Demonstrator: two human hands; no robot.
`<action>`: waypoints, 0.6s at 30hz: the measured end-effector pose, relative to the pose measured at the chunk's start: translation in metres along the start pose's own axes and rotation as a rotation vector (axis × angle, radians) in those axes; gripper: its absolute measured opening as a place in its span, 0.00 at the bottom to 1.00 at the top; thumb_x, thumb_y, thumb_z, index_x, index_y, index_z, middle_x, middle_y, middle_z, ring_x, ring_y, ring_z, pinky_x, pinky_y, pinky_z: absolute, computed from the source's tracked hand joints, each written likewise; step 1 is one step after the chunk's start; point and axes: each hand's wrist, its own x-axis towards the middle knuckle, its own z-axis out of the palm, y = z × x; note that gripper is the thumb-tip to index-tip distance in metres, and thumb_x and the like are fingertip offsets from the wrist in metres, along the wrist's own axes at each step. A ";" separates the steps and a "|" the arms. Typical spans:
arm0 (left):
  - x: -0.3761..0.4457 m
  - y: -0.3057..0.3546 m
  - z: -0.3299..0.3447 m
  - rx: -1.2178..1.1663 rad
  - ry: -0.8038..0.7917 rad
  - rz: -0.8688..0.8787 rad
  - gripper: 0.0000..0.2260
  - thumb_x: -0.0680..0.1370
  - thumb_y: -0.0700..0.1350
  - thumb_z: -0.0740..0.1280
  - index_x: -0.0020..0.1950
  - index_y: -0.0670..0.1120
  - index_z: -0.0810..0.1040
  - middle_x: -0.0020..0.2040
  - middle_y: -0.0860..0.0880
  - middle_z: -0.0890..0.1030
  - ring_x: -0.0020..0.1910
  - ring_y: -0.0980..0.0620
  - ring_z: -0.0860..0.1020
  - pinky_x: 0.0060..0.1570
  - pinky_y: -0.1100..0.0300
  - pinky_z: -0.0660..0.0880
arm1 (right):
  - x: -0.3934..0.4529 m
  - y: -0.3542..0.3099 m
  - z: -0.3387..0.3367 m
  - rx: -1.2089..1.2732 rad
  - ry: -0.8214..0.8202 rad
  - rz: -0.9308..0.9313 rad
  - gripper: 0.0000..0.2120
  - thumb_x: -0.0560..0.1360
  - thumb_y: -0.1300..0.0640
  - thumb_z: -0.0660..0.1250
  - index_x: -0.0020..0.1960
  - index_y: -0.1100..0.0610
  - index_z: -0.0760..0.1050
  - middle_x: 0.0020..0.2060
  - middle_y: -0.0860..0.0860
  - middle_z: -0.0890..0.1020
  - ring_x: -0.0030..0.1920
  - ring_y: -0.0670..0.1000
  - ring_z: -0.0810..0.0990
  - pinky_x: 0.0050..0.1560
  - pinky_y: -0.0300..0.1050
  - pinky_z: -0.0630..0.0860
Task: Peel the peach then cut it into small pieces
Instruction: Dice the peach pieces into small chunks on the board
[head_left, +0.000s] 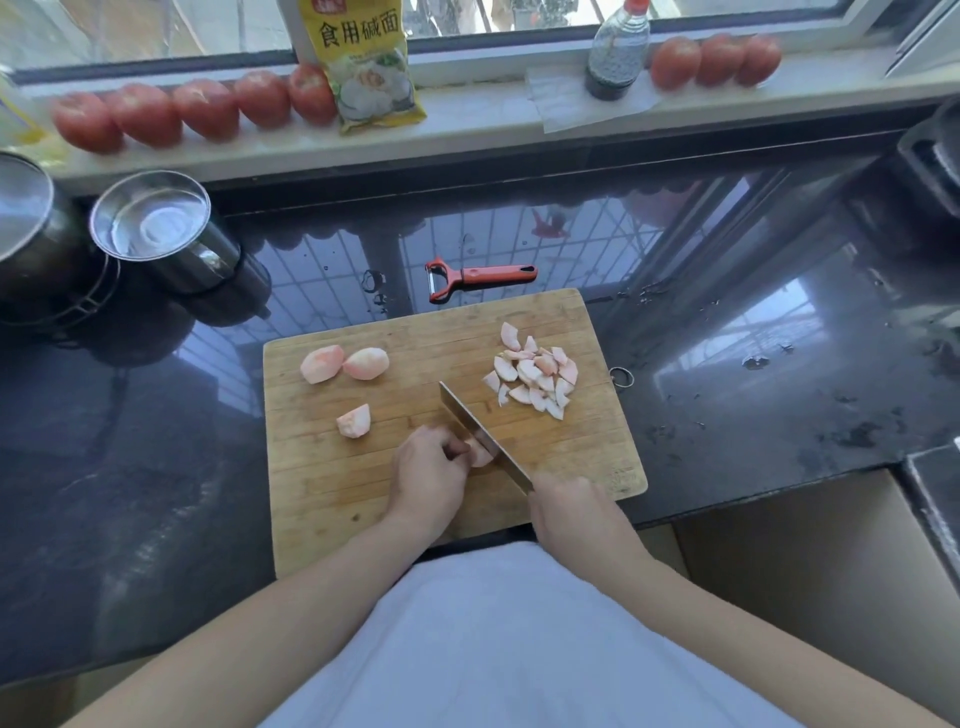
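On a wooden cutting board (322, 483) my left hand (427, 475) pins a peeled peach piece (479, 454) under its fingertips. My right hand (569, 512) grips the handle of a cleaver (480, 434), whose blade rests edge-down on that piece. Two peeled peach chunks (344, 362) lie at the board's back left, and a third chunk (354, 421) sits nearer the middle. A pile of small cut pieces (535, 376) lies at the back right. A red peeler (480, 277) rests on the dark counter behind the board.
Two steel pots (156, 228) stand at the left on the glossy black counter (753, 405). Tomatoes (197, 106), a yellow packet (366, 62) and a dark sauce bottle (618, 52) line the windowsill. The counter drops off at the front right.
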 end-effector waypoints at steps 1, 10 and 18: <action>0.000 0.000 0.000 0.003 0.003 0.012 0.14 0.76 0.40 0.73 0.32 0.53 0.77 0.44 0.52 0.80 0.48 0.51 0.75 0.43 0.62 0.61 | 0.006 -0.004 0.002 0.031 0.045 -0.022 0.06 0.82 0.60 0.58 0.47 0.56 0.69 0.37 0.56 0.81 0.38 0.62 0.79 0.39 0.52 0.77; -0.001 -0.002 0.000 0.006 0.004 -0.003 0.13 0.77 0.41 0.73 0.36 0.53 0.77 0.50 0.51 0.81 0.51 0.52 0.75 0.48 0.60 0.65 | -0.022 0.016 -0.005 0.091 0.081 -0.019 0.12 0.80 0.59 0.60 0.39 0.52 0.62 0.30 0.51 0.73 0.35 0.62 0.76 0.37 0.57 0.75; 0.000 -0.002 0.002 -0.015 0.011 -0.041 0.13 0.77 0.42 0.73 0.35 0.54 0.78 0.45 0.51 0.82 0.47 0.50 0.78 0.41 0.59 0.68 | -0.022 0.015 -0.001 -0.041 0.113 -0.102 0.13 0.76 0.63 0.64 0.38 0.54 0.62 0.25 0.45 0.61 0.27 0.59 0.69 0.29 0.54 0.72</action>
